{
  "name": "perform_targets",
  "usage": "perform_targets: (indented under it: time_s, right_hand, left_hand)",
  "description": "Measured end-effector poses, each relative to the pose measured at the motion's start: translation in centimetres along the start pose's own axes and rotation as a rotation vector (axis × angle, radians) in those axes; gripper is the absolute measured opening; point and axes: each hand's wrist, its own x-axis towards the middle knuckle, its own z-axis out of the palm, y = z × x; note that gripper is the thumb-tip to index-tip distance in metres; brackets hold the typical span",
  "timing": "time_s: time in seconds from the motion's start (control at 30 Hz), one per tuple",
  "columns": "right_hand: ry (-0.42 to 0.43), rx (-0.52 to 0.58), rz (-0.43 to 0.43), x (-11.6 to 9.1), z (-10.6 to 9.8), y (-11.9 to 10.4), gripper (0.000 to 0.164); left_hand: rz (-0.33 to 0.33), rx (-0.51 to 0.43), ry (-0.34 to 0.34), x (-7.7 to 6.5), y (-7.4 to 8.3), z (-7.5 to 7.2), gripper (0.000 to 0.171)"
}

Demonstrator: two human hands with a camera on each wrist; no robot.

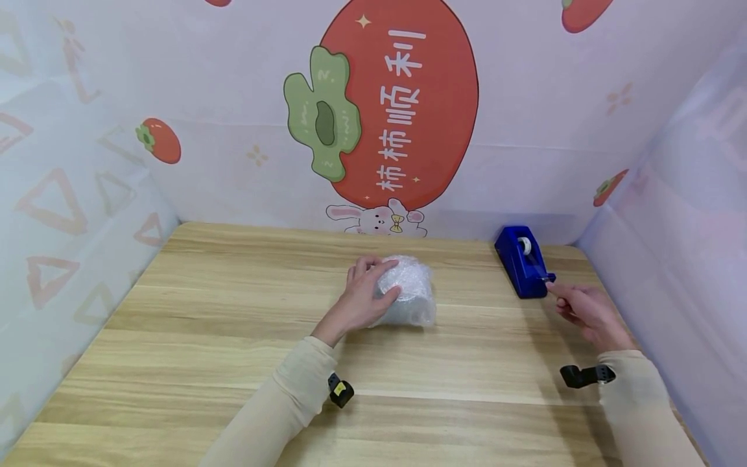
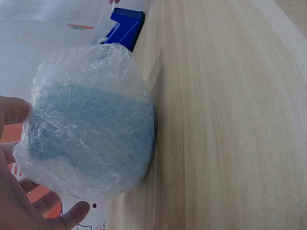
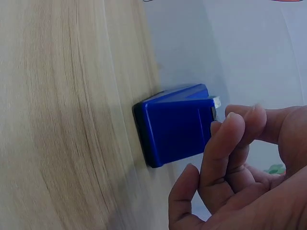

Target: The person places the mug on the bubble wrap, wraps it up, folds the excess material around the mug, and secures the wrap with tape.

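A bluish object in bubble wrap [image 1: 411, 292] stands on the table; the wrap blurs what it is. My left hand [image 1: 364, 295] holds it from the left, thumb at the near side and fingers over the top. In the left wrist view, the wrapped bundle [image 2: 91, 124] shows a rounded body with loose wrap at its ends. Over to the right, my right hand [image 1: 589, 311] has its thumb and forefinger pinched at the cutter end of a blue tape dispenser [image 1: 519, 266], on the end of the clear tape. Its other fingers [image 3: 182, 194] are loosely bent.
The wooden table [image 1: 192, 363] runs back to a white cloth wall [image 1: 227, 175] printed with a large persimmon. Cloth also hangs along the left and right sides. The dispenser sits near the table's back right corner, close to the right cloth [image 1: 688, 246].
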Motion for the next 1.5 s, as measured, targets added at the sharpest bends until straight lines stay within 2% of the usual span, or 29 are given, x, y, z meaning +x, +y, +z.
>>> perform_targets:
  time_s: [0.1, 0.23, 0.43, 0.7, 0.93, 1.07, 1.2, 1.37, 1.5]
  right_hand:
    - [-0.015, -0.053, -0.001, 0.2, -0.2, 0.2, 0.022]
    - [-0.038, -0.084, -0.008, 0.5, -0.4, 0.4, 0.043]
    - [-0.027, -0.115, -0.012, 0.8, -0.5, 0.5, 0.048]
    - [0.001, -0.097, -0.079, 1.2, -0.1, 0.6, 0.056]
    - [-0.007, 0.031, -0.05, 1.4, 0.0, 0.3, 0.024]
    - [-0.004, 0.109, -0.022, 1.4, 0.1, 0.2, 0.027]
    - [-0.006, 0.157, -0.019, 1.6, 0.2, 0.3, 0.022]
    - [-0.046, 0.162, -0.039, 1.8, -0.1, 0.8, 0.019]
    - [-0.052, 0.124, -0.05, 2.0, -0.2, 1.1, 0.018]
  left_hand:
    - [0.001, -0.004, 0.0, 0.0, 0.0, 0.0, 0.054]
    - [-0.001, -0.008, -0.002, 0.0, 0.0, 0.1, 0.054]
    - [-0.002, -0.013, 0.0, 0.0, -0.2, 0.1, 0.055]
    - [-0.012, -0.02, -0.001, 0.0, -0.2, 0.1, 0.055]
    - [0.001, -0.023, 0.005, -0.1, -0.1, 0.0, 0.054]
    - [-0.001, -0.023, 0.0, -0.1, -0.1, 0.1, 0.054]
    - [-0.008, -0.024, 0.0, 0.0, -0.1, 0.1, 0.054]
    - [-0.01, -0.025, -0.003, 0.0, -0.2, 0.1, 0.055]
    - [-0.012, -0.026, 0.001, -0.1, -0.2, 0.1, 0.055]
